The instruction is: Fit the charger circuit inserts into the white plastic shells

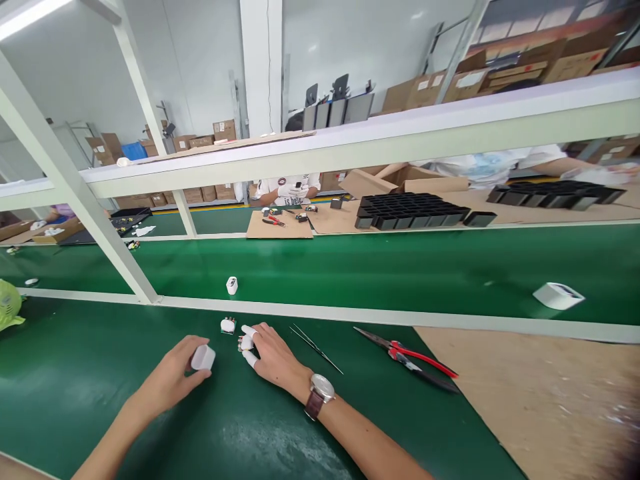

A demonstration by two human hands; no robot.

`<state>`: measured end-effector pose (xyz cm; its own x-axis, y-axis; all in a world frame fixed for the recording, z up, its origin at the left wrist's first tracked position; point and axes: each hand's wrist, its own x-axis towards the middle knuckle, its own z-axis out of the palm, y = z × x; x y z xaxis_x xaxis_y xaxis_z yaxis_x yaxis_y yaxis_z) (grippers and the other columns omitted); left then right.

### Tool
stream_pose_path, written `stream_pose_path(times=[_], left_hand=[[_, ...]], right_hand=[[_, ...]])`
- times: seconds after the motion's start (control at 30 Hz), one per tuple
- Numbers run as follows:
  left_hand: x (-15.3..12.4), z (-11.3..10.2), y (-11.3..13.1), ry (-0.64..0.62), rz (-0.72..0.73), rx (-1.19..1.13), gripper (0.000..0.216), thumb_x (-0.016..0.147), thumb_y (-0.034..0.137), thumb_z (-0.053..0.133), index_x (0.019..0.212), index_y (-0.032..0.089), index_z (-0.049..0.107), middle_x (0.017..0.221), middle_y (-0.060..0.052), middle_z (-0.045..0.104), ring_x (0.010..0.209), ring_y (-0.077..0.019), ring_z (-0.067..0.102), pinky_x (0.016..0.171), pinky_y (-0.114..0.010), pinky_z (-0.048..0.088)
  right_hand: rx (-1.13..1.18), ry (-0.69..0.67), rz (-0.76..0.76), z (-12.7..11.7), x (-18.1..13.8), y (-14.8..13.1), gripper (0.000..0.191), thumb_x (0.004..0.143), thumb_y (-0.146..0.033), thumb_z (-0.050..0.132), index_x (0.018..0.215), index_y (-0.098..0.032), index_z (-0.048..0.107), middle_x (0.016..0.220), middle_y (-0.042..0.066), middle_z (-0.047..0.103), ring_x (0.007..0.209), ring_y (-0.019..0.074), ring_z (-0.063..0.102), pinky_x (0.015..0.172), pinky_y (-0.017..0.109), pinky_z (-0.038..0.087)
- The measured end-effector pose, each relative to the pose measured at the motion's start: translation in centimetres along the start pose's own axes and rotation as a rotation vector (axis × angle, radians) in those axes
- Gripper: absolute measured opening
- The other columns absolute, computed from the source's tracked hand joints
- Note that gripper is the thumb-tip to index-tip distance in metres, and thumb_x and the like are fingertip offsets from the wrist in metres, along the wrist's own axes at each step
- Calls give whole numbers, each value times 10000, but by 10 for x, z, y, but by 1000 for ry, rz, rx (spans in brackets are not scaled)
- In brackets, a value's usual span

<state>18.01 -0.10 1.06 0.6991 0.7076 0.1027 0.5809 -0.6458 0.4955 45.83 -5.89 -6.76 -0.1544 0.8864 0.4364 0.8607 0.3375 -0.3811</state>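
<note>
Item: white housing [203,358], a small hollow-looking shell, in my left hand [176,375], over the green bench top [100,393]. Thumb and fingers pinch it by opposite sides. Likely light, stiff and rather smooth; best held by its flat side walls, as it is now.

Item: circuit piece [246,343], white-topped, in my right hand [277,357], at the bench top. Capped thumb and finger close on it from either side. Probably light but fragile; I judge the edges or the white part the safer hold, away from the fine parts.

Item: second circuit piece [228,325], lying loose between my hands, a little farther off.

Item: tweezers [316,349], just beyond my right wrist; red-and-black pliers [405,357], farther right.

Obscured: the housing's inside and the fingers behind it; most of the gripped piece, under my fingertips. Its small parts are too tiny to make out. Both forearms are cut off by the lower edge.
</note>
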Motion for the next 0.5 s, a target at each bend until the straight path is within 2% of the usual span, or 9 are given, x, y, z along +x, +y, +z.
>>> stream_pose_path(times=[0.1, 0.17, 0.23, 0.33, 0.4, 0.5], left_hand=[[21, 22, 19, -22, 109, -9, 458, 953, 316, 656, 1400, 293, 557, 1362, -85, 641, 846, -200, 686, 789, -344, 596], [36, 37, 26, -41, 159, -4, 484, 935, 288, 682, 1402, 283, 557, 1375, -94, 640, 850, -208, 698, 790, -356, 602], [51, 53, 31, -52, 192, -6, 493, 913, 278, 718, 1384, 275, 571, 1323, -89, 663, 852, -214, 706, 804, -370, 609], [66, 73, 33, -47, 198, -28, 504, 871, 342, 794, 1330, 263, 602, 1226, -83, 681, 891, -242, 711, 814, -403, 621], [67, 82, 31, -14, 181, -68, 609, 835, 391, 839, 1371, 272, 574, 1256, -97, 668, 1013, -286, 708, 883, -450, 622], [58, 88, 26, 28, 193, -149, 792, 846, 369, 833, 1525, 318, 430, 1460, -125, 577, 1324, -344, 599, 1087, -530, 545]], right_hand=[[68, 7, -7, -17, -28, 13, 346, 950, -124, 614, 1287, -193, 582, 1144, 99, 683, 1061, 262, 608, 959, 424, 540], [110, 36, 12, -26, -45, 19, 474, 950, -116, 619, 1405, -190, 508, 1273, 123, 656, 1177, 279, 596, 1030, 459, 535], [116, 67, 23, -32, -56, 21, 528, 955, -120, 622, 1454, -191, 465, 1379, 143, 607, 1275, 297, 561, 1086, 503, 517], [97, 102, 17, -35, -61, 20, 509, 975, -119, 601, 1458, -192, 460, 1326, 141, 626, 1255, 301, 575, 1078, 535, 534], [81, 118, 9, -35, -60, 18, 479, 986, -114, 583, 1446, -189, 473, 1271, 136, 644, 1223, 301, 590, 1052, 537, 555], [62, 143, 0, -34, -58, 17, 472, 992, -118, 574, 1447, -198, 476, 1245, 134, 653, 1201, 302, 602, 1022, 535, 579]])
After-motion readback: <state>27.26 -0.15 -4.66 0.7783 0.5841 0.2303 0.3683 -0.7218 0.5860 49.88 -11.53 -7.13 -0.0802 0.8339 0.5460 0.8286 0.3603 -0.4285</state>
